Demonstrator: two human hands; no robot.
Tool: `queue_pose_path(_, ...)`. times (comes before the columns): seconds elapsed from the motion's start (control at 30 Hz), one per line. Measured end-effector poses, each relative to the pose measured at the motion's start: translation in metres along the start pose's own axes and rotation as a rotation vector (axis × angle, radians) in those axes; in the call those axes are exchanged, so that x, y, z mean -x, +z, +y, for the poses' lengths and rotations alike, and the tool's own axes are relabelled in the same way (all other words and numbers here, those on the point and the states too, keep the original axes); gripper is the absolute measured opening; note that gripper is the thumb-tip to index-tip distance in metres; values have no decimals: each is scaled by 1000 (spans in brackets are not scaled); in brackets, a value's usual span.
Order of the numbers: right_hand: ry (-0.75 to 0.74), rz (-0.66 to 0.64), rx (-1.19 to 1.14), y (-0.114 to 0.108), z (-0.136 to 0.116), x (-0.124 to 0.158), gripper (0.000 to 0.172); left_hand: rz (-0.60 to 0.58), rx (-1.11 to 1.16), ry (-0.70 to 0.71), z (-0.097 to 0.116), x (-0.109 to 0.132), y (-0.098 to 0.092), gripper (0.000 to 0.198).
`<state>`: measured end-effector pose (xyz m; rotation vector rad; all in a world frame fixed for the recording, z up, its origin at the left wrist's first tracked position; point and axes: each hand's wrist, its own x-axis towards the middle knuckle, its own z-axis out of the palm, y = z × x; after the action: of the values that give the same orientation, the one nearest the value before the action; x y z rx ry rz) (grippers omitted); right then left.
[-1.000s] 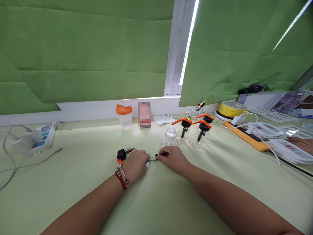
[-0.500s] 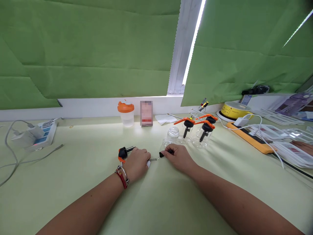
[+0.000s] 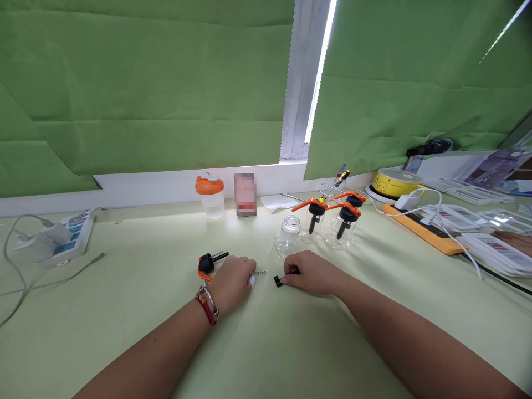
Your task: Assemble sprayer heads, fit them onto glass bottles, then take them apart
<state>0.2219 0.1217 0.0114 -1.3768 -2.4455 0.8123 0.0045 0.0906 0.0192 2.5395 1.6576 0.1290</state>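
My left hand (image 3: 230, 282) rests on the pale green table (image 3: 124, 310), fingers curled round a white tube whose end shows at the fingertips. A small metal spring (image 3: 260, 273) sticks out from that tube end. Behind the hand lies a black and orange pump head (image 3: 209, 262). My right hand (image 3: 310, 272) pinches a small black part (image 3: 277, 281) just right of the spring, apart from it. An open clear jar (image 3: 287, 236) stands behind my right hand.
Two clear bottles with orange-handled pumps (image 3: 330, 219) stand at the back right, an orange-lidded cup (image 3: 210, 195) and a small card (image 3: 245, 194) by the wall. A power strip (image 3: 68, 235) with cables lies left. Another person's hand (image 3: 515, 241) and white trays (image 3: 494, 249) are at the right.
My right hand has drawn the black part away from the spring, toward me and slightly right. The spring stays with the tube in my left hand.
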Motion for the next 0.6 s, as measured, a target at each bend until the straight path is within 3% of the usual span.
queue_pose_path(0.27,-108,134,102,7,-12,0,16,25,-9,-20,1,-3,5,15)
queue_pose_path(0.4,-128,128,158,15,-19,-3,28,42,-19,-18,1,-5,10,15)
queue_pose_path(0.6,-147,129,206,21,-18,-6,24,27,-26,-5,2,-8,10,14)
